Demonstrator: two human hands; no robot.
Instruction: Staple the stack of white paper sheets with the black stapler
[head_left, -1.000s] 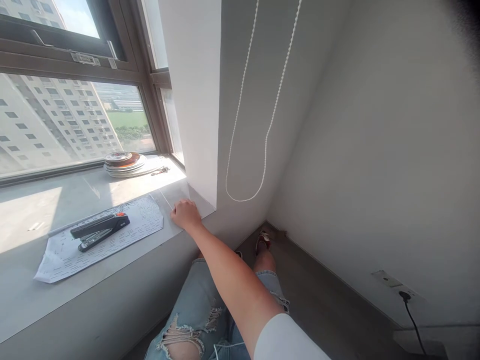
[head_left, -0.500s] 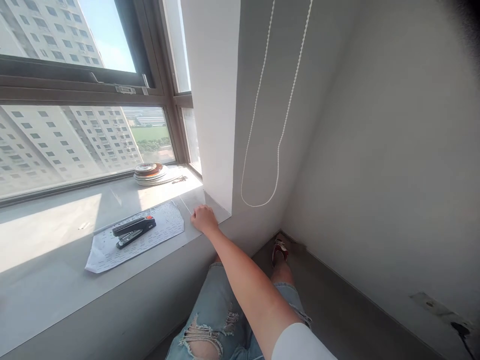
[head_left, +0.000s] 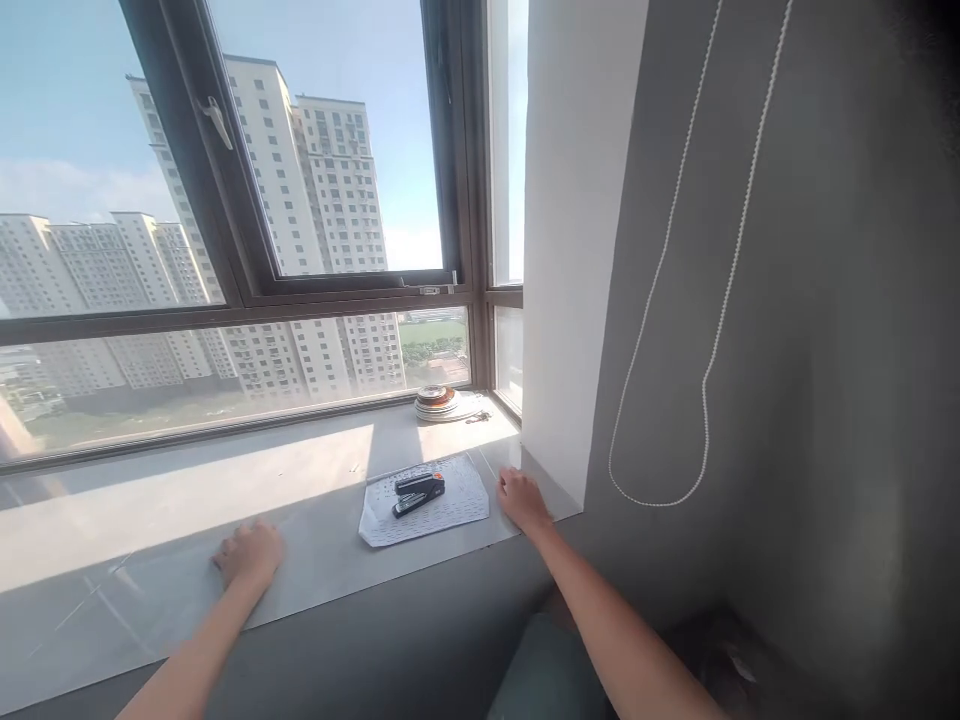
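A black stapler (head_left: 419,492) with a reddish spot at its end lies on a printed sheet of paper (head_left: 457,508) on the window sill. To the right of the paper rests my right hand (head_left: 523,500), its fingers curled in against the sill. My left hand (head_left: 249,555) lies on the sill to the left of the paper, with its fingers loosely curled and partly hidden by its back. Neither hand touches the stapler or the paper, and I see nothing held in either one.
A stack of plates (head_left: 436,403) stands in the sill's far right corner, beside a small dark item (head_left: 478,417). A beaded blind cord (head_left: 705,400) hangs against the wall on the right. The sill (head_left: 315,560) runs along a framed window.
The view has swung up and to the left. My left hand has come into view on the sill, while my right hand stays beside the paper. Stapler and paper lie as before.
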